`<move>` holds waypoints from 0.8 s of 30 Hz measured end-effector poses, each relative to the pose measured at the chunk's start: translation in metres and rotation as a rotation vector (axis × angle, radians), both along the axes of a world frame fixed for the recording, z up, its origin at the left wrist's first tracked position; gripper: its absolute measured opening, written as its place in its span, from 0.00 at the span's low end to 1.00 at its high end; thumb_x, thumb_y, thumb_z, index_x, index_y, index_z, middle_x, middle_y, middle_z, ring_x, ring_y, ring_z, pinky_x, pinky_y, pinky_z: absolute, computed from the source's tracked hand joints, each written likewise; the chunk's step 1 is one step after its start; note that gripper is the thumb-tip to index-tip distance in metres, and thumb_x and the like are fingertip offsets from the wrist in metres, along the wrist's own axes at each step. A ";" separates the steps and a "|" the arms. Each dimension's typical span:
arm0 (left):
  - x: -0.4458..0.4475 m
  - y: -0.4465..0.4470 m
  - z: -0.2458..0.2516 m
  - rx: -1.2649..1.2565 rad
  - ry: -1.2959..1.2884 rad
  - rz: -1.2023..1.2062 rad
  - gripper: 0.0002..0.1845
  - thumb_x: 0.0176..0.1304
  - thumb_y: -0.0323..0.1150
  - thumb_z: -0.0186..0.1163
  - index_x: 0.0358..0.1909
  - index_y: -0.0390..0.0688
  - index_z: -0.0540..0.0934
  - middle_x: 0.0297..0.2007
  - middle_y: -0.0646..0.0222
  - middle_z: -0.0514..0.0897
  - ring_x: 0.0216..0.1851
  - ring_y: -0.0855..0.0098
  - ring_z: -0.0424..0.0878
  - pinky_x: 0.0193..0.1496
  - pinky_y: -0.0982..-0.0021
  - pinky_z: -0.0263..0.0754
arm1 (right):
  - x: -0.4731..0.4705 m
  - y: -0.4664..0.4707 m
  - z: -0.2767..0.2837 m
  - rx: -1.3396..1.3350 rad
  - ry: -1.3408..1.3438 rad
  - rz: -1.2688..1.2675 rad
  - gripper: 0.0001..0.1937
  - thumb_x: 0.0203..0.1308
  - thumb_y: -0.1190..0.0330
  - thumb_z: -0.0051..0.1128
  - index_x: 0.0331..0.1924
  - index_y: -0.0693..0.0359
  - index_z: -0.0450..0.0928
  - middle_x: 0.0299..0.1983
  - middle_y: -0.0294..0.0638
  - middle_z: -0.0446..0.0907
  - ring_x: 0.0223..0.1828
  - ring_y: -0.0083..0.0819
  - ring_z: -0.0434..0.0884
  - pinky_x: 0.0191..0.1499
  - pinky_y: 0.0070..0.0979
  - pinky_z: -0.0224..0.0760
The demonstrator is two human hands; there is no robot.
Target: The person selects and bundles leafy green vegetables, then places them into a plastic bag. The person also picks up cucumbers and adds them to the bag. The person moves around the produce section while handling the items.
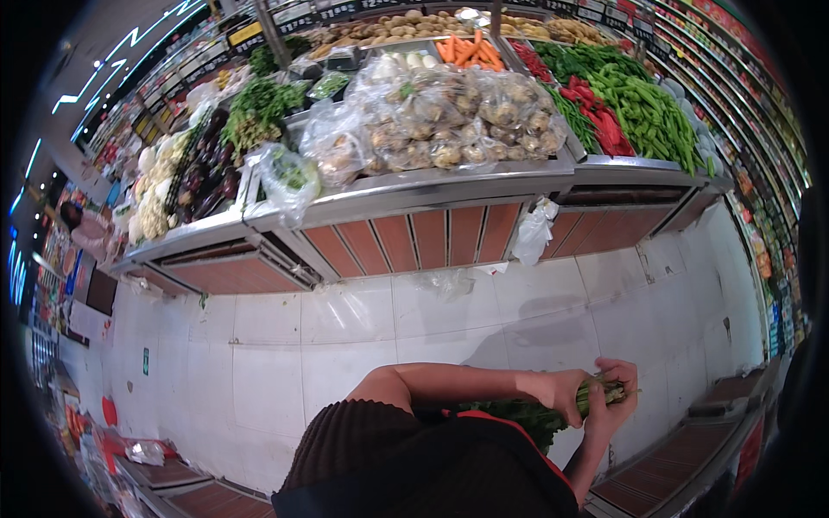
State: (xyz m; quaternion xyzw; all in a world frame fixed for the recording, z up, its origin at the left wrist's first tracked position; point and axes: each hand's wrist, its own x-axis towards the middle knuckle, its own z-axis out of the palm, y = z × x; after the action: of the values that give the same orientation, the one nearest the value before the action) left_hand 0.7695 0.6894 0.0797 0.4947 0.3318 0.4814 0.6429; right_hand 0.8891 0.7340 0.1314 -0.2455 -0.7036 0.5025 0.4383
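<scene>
Both hands are at the lower right, close to my body and above the tiled floor. My left hand [567, 394] is closed around the stems of a bunch of leafy greens [539, 421]. The leaves hang to the left, partly behind my black clothing with red edging. Against the stem ends lies my right hand [609, 401], its fingers and thumb curled round them. The two hands touch or nearly touch, and some fingertips are hard to tell apart.
Ahead runs a produce stand with a metal edge [414, 188], bearing bagged root vegetables [447, 123], carrots [471, 52], green peppers [647, 110] and eggplants [210, 168]. A plastic bag [535, 230] hangs from it. Another stand [673, 453] is at the lower right. A person [90, 226] is far left.
</scene>
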 end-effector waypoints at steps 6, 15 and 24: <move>-0.036 0.074 -0.008 -0.004 -0.075 -0.087 0.23 0.39 0.24 0.70 0.42 0.35 0.75 0.32 0.68 0.81 0.35 0.77 0.78 0.39 0.72 0.75 | -0.035 0.069 0.001 0.155 0.010 -0.124 0.22 0.72 0.54 0.37 0.42 0.66 0.76 0.53 0.54 0.76 0.62 0.49 0.72 0.65 0.43 0.60; -0.061 0.189 -0.021 -0.118 -0.079 -0.030 0.28 0.42 0.26 0.74 0.47 0.36 0.74 0.39 0.69 0.80 0.42 0.76 0.77 0.47 0.72 0.74 | -0.056 0.198 -0.040 0.121 0.178 0.008 0.24 0.74 0.57 0.30 0.46 0.67 0.78 0.55 0.55 0.77 0.63 0.52 0.71 0.66 0.45 0.60; -0.070 0.367 -0.002 -0.125 0.032 -0.086 0.30 0.47 0.25 0.73 0.54 0.38 0.73 0.47 0.69 0.78 0.49 0.74 0.77 0.52 0.69 0.73 | -0.053 0.380 -0.020 0.199 0.168 0.052 0.26 0.75 0.52 0.31 0.48 0.66 0.78 0.55 0.53 0.76 0.61 0.45 0.72 0.63 0.39 0.63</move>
State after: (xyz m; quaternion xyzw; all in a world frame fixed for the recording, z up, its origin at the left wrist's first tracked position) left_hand 0.6998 1.0559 0.0774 0.4749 0.3499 0.4238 0.6873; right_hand 0.8364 1.1136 0.1117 -0.1396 -0.7169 0.4601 0.5049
